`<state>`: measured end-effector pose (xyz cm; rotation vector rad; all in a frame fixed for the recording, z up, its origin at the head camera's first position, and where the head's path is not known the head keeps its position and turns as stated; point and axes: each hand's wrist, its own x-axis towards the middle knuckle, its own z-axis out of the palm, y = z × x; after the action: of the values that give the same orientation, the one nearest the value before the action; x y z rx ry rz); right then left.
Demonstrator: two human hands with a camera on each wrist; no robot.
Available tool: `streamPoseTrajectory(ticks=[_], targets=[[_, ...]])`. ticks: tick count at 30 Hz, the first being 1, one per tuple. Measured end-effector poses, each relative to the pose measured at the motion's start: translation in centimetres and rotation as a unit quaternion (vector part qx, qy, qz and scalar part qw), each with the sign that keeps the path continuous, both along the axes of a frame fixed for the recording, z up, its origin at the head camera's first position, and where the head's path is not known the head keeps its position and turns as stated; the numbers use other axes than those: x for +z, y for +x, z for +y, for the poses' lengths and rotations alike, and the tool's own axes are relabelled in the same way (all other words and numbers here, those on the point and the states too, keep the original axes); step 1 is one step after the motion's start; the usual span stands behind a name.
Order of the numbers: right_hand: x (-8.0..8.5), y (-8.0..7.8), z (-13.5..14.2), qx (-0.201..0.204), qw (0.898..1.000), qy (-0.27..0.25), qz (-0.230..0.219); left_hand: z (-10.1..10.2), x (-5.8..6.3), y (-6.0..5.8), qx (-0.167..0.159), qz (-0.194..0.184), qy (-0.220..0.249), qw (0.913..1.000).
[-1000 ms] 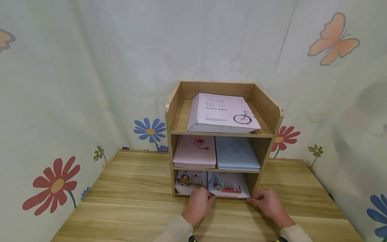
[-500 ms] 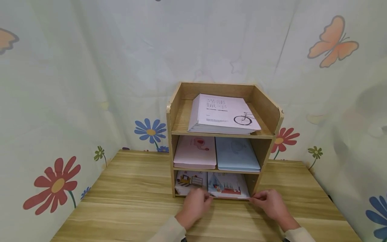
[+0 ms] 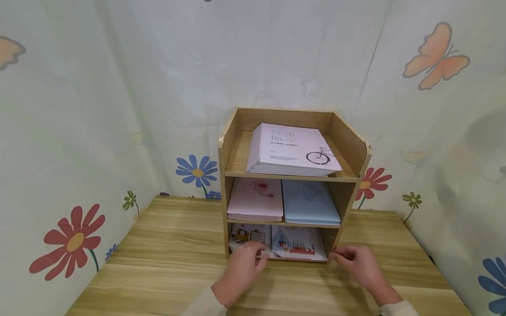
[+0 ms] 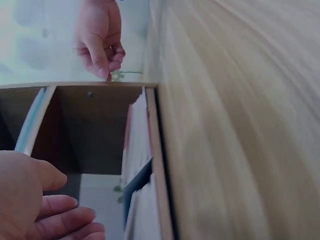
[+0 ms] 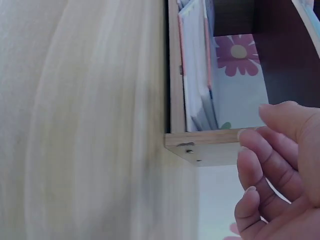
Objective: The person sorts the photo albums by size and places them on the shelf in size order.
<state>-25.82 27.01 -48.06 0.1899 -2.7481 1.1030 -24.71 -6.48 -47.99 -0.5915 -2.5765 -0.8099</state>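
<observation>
A small three-tier wooden shelf [image 3: 292, 176] stands on the table. On its bottom tier lie two piles of illustrated books: the left books [image 3: 247, 232], partly hidden by my left hand, and the right books [image 3: 300, 243] with a tent picture. My left hand [image 3: 240, 270] is just in front of the left books, its fingers loosely bent and holding nothing in the left wrist view. By the lower right corner of the shelf is my right hand [image 3: 361, 265], thumb tip close to the side panel [image 5: 210, 145]; its fingers are loosely curled around nothing.
A pink booklet pile [image 3: 254, 202] and a blue booklet pile [image 3: 310, 202] lie side by side on the middle tier. On top rests a thick white book [image 3: 294, 151] with a bicycle drawing. Behind the wooden table [image 3: 170, 263] hangs a flower-printed curtain [image 3: 178, 87].
My left hand has moved left and back from the middle of the bottom tier. The right hand has shifted slightly right, beside the shelf's corner. The books look unmoved.
</observation>
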Motion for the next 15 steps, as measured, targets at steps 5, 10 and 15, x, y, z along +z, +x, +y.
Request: streamPoseTrajectory(ticks=[5, 10, 15], targets=[[1.0, 0.3, 0.6, 0.0, 0.999, -0.012, 0.048, -2.0, 1.8, 0.5, 0.008, 0.041, -0.015, 0.999], [2.1, 0.5, 1.7, 0.0, 0.992, -0.012, 0.129, -3.9, 3.7, 0.9, 0.032, 0.086, -0.01, 0.9958], [3.5, 0.6, 3.1, -0.014, 0.986, 0.0, 0.167, -5.4, 4.9, 1.4, 0.049, 0.107, -0.025, 0.9927]])
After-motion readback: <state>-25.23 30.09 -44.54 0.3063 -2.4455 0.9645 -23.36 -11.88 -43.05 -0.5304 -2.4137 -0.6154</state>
